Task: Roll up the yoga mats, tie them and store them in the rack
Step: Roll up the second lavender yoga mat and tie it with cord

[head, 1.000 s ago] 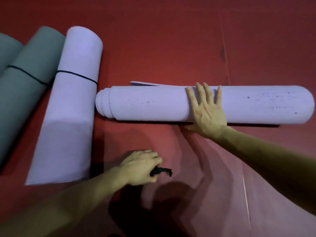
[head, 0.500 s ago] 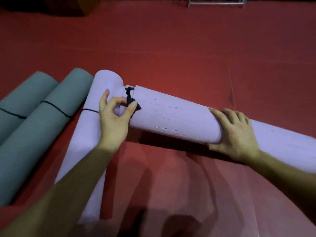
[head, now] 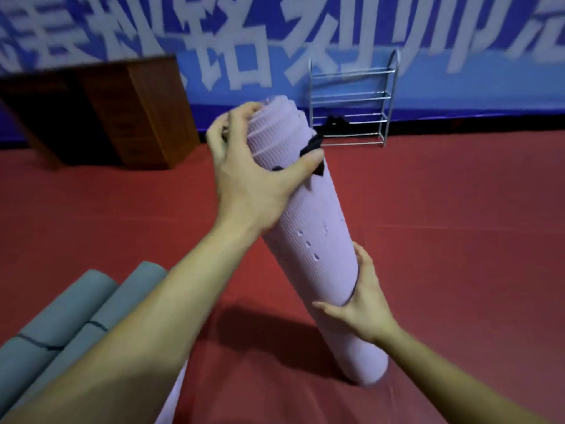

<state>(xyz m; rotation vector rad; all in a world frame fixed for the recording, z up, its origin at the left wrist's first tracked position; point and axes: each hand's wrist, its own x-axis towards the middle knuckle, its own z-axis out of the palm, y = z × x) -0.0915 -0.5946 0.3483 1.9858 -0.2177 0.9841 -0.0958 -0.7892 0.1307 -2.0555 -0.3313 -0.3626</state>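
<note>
Two hands hold one lilac mat (head: 315,240), rolled tight and stood on end, its foot on the red floor (head: 458,240) and its top leaning left. The left hand (head: 253,179) wraps the top end. Its fingers curl over the far side by the spiral edge, and its thumb lies across the near face, pinning a bunched black tie (head: 312,146) against the mat. Whether the tie goes right round the mat I cannot tell. The right hand (head: 363,304) grips well below, past the middle, thumb across the front, fingers round the mat's right side. Left of the mat's foot lie two grey mats (head: 61,316), each with a dark cord round it. Beyond the mat's top a wire rack (head: 351,99) stands against a blue banner (head: 458,26). A brown cabinet (head: 122,108) sits left of the mat's top.
</note>
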